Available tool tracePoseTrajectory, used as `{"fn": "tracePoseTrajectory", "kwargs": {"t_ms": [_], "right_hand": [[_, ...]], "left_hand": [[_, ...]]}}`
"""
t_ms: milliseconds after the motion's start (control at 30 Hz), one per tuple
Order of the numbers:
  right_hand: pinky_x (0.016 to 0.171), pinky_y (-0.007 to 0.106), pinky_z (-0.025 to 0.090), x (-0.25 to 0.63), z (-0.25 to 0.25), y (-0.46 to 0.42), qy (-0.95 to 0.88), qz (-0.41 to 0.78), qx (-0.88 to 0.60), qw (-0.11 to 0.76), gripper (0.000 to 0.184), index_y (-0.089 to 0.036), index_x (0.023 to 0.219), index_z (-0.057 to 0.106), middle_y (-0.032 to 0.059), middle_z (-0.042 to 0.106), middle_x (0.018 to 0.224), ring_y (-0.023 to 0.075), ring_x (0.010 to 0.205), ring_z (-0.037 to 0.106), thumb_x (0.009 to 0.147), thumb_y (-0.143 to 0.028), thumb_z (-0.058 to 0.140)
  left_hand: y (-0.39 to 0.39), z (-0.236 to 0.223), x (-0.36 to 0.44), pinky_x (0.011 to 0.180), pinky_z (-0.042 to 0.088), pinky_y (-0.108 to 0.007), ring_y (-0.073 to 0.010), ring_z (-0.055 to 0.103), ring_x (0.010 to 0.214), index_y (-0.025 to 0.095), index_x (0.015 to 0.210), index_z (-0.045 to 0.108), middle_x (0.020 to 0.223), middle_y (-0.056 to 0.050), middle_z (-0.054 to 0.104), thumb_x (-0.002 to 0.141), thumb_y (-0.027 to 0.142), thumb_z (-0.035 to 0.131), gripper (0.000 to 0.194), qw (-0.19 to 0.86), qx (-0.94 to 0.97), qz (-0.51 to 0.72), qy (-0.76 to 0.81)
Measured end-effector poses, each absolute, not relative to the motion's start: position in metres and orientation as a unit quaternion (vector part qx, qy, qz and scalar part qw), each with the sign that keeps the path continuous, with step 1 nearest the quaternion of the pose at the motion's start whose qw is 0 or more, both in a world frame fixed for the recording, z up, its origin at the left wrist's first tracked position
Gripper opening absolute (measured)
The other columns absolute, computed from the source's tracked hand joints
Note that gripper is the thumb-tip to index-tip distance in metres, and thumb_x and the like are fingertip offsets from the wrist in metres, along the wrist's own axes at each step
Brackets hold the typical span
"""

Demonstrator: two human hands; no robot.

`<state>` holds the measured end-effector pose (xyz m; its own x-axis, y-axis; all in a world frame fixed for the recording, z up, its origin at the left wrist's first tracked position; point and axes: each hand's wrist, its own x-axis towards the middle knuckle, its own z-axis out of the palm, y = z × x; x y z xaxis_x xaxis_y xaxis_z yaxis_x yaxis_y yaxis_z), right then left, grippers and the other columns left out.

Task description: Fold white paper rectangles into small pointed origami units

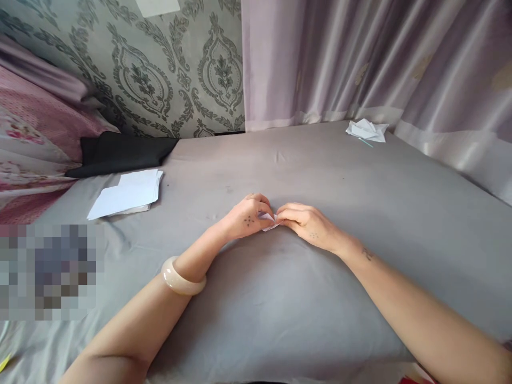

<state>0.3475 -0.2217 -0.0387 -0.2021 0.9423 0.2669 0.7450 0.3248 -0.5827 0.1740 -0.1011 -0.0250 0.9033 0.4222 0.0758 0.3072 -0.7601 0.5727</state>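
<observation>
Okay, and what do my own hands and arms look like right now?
No sleeves show on your left forearm or right forearm. The left one wears a thick, glossy cream bangle. Small dark dots mark the back of your left hand, fainter ones your right hand. A small dark squiggle sits near the right wrist.

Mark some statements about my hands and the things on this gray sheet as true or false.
1. The left hand and right hand both touch a small white paper. True.
2. A bangle circles the right arm. False: the bangle is on the left arm.
3. A paper stack lies on the gray sheet. True.
4. The black cloth covers the stack. False: the black cloth lies beyond it.
</observation>
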Motion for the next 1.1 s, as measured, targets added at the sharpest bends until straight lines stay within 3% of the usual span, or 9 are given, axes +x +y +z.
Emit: {"fn": "tracePoseTrajectory", "kwargs": {"t_ms": [300,600,867,1100], "right_hand": [[0.079,0.031,0.047,0.3464,-0.0368,-0.2219,-0.756,0.169,-0.557,0.298,0.022,-0.024,0.093,0.067,0.0039,0.067,0.1,0.017,0.093,0.06,0.094,-0.019,0.046],[0.081,0.032,0.047,0.3459,-0.038,-0.2216,-0.754,0.173,-0.564,0.289,0.022,-0.025,0.095,0.067,0.003,0.067,0.1,0.0177,0.095,0.059,0.094,-0.02,0.046],[0.081,0.033,0.047,0.3428,-0.0363,-0.2213,-0.753,0.164,-0.577,0.269,0.021,-0.024,0.096,0.067,0.0039,0.068,0.102,0.0187,0.096,0.06,0.095,-0.021,0.046],[0.08,0.032,0.046,0.3394,-0.0303,-0.2233,-0.739,0.171,-0.6,0.253,0.023,-0.025,0.094,0.066,0.0028,0.068,0.1,0.0178,0.093,0.06,0.094,-0.018,0.044]], "left_hand": [[-0.0998,-0.0203,0.1731,0.09,0.047,-0.035,-0.0239,0.053,0.108,0.024,0.08,0.075,0.115,-0.007,0.059,0.08,0.027,0.064,0.012,0.277,0.942,0.083,0.167],[-0.0931,-0.0275,0.1686,0.088,0.047,-0.033,-0.0182,0.056,0.097,0.022,0.072,0.072,0.11,-0.003,0.061,0.077,0.022,0.064,0.009,0.328,0.928,0.122,0.131],[-0.1007,-0.0268,0.1733,0.083,0.047,-0.033,-0.0214,0.054,0.097,0.022,0.078,0.074,0.105,-0.007,0.063,0.077,0.017,0.058,0.017,0.231,0.954,0.13,0.137],[-0.097,-0.0268,0.1707,0.09,0.045,-0.035,-0.0207,0.05,0.1,0.026,0.077,0.075,0.106,-0.004,0.064,0.081,0.019,0.059,0.018,0.255,0.951,0.139,0.101]]}}
